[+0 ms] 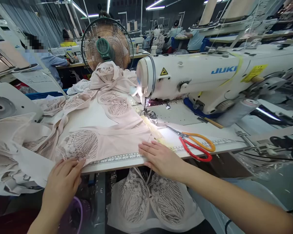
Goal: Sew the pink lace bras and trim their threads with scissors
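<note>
A pale pink bra with lace cups lies across the white sewing table, its far edge running under the presser foot of a sewing machine. My left hand is at the table's front edge, fingers bent over the border below the lace cup, gripping it. My right hand lies flat on the bra's plain band near the needle area, fingers stretched and close together. To its right rests a pair of scissors with one red and one orange handle. A printed ruler strip runs along the front edge.
More bras are piled behind the work and at the left. Another bra lies below the table edge. A large fan stands behind. A thread cone lies right of the machine. Other people sit farther back.
</note>
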Available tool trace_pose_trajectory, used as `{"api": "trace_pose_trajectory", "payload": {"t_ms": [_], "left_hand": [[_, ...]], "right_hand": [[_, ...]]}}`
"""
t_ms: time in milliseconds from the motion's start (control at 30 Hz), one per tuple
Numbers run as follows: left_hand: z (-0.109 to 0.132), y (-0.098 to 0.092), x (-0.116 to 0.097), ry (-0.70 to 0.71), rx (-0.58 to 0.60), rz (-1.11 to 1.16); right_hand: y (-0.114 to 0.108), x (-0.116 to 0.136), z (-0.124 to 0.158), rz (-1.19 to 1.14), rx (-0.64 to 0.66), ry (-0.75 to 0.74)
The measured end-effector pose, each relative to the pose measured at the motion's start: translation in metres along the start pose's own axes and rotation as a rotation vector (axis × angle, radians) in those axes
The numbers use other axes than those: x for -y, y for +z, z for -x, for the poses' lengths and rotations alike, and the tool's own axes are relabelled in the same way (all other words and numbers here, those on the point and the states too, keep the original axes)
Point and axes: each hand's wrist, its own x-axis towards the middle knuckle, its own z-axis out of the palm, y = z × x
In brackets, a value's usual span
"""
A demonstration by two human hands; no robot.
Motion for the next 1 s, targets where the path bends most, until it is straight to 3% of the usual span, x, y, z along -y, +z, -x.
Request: {"api": "trace_pose_trajectory", "payload": {"t_ms": [233, 367, 600, 1000], "left_hand": [[-0.005, -0.007, -0.014, -0.038, -0.006, 0.027], [-0.014, -0.006, -0.016, 0.022, 0.013, 0.022], [-0.030, -0.002, -0.016, 0.139, 0.025, 0.088], [-0.018, -0.005, -0.022, 0.090, -0.004, 0.040]], "right_hand": [[-0.016, -0.003, 0.005, -0.056, -0.159, -0.002], [-0.020, 0.012, 0.001, -0.163, -0.125, -0.084], [-0.006, 0.036, -0.007, -0.163, -0.094, -0.236], [-0.004, 0.039, -0.008, -0.168, -0.135, -0.202]]}}
